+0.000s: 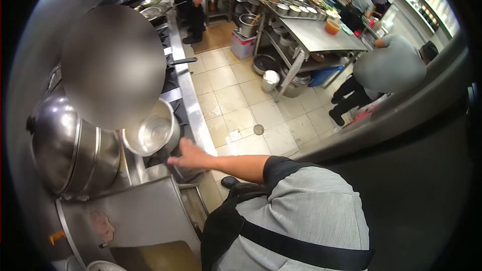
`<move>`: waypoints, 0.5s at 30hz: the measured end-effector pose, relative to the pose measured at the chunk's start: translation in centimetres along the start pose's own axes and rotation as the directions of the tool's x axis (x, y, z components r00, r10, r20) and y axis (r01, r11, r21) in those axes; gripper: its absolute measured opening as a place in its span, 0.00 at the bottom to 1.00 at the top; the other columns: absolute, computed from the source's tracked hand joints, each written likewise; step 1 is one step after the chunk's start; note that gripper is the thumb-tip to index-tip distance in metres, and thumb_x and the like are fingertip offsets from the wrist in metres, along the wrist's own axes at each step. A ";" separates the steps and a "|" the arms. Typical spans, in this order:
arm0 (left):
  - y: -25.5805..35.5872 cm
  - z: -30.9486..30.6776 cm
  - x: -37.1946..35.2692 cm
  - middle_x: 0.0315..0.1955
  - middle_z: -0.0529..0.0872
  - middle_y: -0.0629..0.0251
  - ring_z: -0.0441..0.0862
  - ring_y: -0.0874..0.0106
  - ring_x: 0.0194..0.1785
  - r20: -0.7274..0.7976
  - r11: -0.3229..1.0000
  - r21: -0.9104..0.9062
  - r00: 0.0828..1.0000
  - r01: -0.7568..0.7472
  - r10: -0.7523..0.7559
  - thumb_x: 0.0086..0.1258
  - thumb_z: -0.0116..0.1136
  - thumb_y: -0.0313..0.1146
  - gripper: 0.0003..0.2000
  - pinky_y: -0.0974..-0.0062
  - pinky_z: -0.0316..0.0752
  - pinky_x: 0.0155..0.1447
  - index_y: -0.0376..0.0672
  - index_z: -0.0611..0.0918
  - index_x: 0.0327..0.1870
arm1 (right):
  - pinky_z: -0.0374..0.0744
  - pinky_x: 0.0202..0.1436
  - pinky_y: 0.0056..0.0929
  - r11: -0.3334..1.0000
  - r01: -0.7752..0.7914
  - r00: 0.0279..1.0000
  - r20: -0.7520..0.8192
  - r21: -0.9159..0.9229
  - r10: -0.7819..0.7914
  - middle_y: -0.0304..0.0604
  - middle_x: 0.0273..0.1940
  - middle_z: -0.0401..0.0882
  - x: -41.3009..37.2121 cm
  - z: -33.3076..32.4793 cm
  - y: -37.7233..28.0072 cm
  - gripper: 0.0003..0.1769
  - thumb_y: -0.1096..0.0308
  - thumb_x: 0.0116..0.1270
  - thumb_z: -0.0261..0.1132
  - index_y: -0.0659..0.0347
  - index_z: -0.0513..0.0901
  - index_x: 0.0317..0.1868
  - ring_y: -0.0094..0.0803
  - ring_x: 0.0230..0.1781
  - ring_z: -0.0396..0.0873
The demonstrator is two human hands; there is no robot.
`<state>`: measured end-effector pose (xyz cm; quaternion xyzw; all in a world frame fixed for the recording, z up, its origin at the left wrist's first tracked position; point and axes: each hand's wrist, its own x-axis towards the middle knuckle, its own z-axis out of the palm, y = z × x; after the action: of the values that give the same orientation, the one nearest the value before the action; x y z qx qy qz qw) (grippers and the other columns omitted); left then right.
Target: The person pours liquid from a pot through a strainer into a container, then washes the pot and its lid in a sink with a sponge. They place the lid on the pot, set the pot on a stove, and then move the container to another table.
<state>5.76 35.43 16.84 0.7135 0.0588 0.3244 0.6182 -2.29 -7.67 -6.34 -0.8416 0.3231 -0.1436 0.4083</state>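
My right hand (193, 156) reaches left across the edge of the stove. Its thumb stands apart from the fingers, and the fingertips are right at the dark handle (163, 154) of a metal saucepan (153, 129). The pan sits on the stove; its inside looks light and shiny. A grey blur covers its far-left part. My left hand is out of view. Close by on the left stands a large domed steel pot (61, 143). Below the pan is a steel worktop (135, 201) with a piece of raw-looking pinkish meat (102, 226) on it.
A steel stove edge (193, 98) runs upward, with a pan handle (182, 61) jutting over it. Across the tiled floor (248, 100) stands a steel prep table (329, 35) with pots beneath. One person (188, 2) stands at the top; others work at the right.
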 end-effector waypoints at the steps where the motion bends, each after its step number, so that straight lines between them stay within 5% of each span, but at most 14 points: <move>1: 0.8 2.1 -0.8 0.54 0.85 0.46 0.81 0.59 0.54 0.025 0.999 -0.050 1.000 -0.004 0.005 0.75 0.57 0.42 0.21 0.63 0.73 0.60 0.31 0.82 0.55 | 0.76 0.54 0.49 0.999 -0.047 0.998 0.042 -0.005 0.047 0.65 0.47 0.74 -0.5 1.0 0.7 0.44 0.40 0.56 0.75 0.70 0.64 0.52 0.58 0.50 0.77; 3: 1.9 5.5 -2.0 0.54 0.84 0.46 0.80 0.59 0.54 0.092 0.993 -0.116 0.996 0.016 -0.005 0.75 0.56 0.42 0.21 0.63 0.73 0.61 0.31 0.81 0.56 | 0.76 0.53 0.49 0.996 -0.023 0.982 0.187 0.082 0.007 0.63 0.44 0.76 -0.7 3.4 3.1 0.46 0.43 0.56 0.76 0.71 0.60 0.53 0.56 0.48 0.79; 7: 4.0 11.1 -4.2 0.55 0.84 0.47 0.80 0.60 0.54 0.203 0.973 -0.221 0.979 0.061 -0.016 0.76 0.55 0.41 0.21 0.64 0.73 0.61 0.31 0.80 0.57 | 0.77 0.41 0.44 0.899 -0.016 0.960 0.259 0.439 -0.109 0.50 0.34 0.77 0.0 2.6 1.9 0.32 0.69 0.57 0.74 0.63 0.58 0.50 0.46 0.36 0.80; 10: 5.4 13.9 -5.5 0.55 0.84 0.47 0.80 0.60 0.54 0.255 0.952 -0.291 0.967 0.095 -0.018 0.76 0.55 0.41 0.21 0.64 0.73 0.61 0.32 0.80 0.58 | 0.77 0.41 0.46 0.916 -0.015 0.945 0.305 0.402 -0.119 0.50 0.32 0.77 1.0 1.6 1.9 0.32 0.69 0.56 0.74 0.63 0.59 0.51 0.49 0.36 0.80; 15: 6.4 16.8 -6.3 0.56 0.83 0.48 0.80 0.61 0.55 0.342 0.919 -0.363 0.939 0.156 -0.024 0.77 0.54 0.41 0.21 0.65 0.73 0.61 0.32 0.79 0.60 | 0.77 0.41 0.49 0.908 0.208 0.937 0.194 0.363 -0.292 0.52 0.33 0.79 1.6 -2.4 1.0 0.21 0.65 0.59 0.74 0.61 0.69 0.41 0.56 0.38 0.80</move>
<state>7.81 16.79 19.83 0.6189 -0.0776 0.1761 0.7615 -2.74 -10.58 -5.68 -0.8051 0.1300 -0.1437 0.5606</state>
